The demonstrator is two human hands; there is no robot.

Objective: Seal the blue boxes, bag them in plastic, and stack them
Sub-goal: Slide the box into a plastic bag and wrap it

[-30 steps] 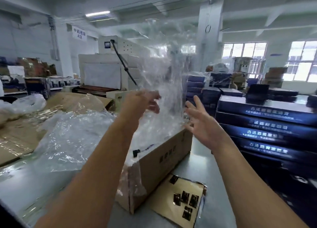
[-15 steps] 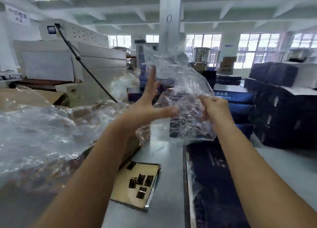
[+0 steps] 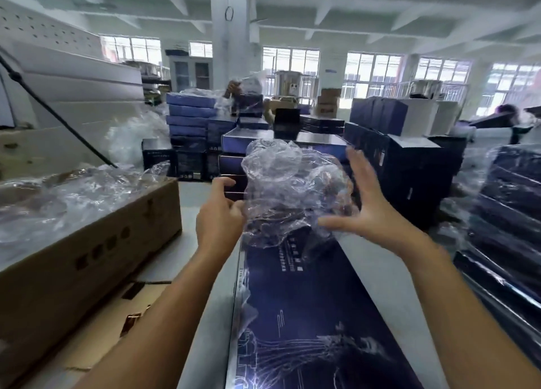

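Two hands are raised over the near end of the table (image 3: 202, 330), with a crumpled clear plastic bag (image 3: 292, 189) held up between them. The left hand (image 3: 219, 221) has its fingers curled in and pinches the bag's left edge, thumb lifted above the knuckles. The right hand (image 3: 369, 213) is spread wide, fingers straight and fanned upward, the thumb stretched left so that it touches the bag's lower right side; motion blur makes it hard to tell whether the palm itself meets the plastic. The bag is bunched and puffed, not drawn over anything, and hangs just above the far end of a long blue box (image 3: 307, 315) that lies flat on the table and runs toward the person between their forearms. To the left stands a brown carton (image 3: 87, 242) heaped with loose plastic (image 3: 58, 195), and a flat cardboard sheet (image 3: 96, 339) lies in front of it. Behind the bag, stacks of blue boxes (image 3: 193, 116) rise at the table's far end, with more dark boxes (image 3: 409, 160) on the right and wrapped boxes (image 3: 512, 213) piled at the right edge.
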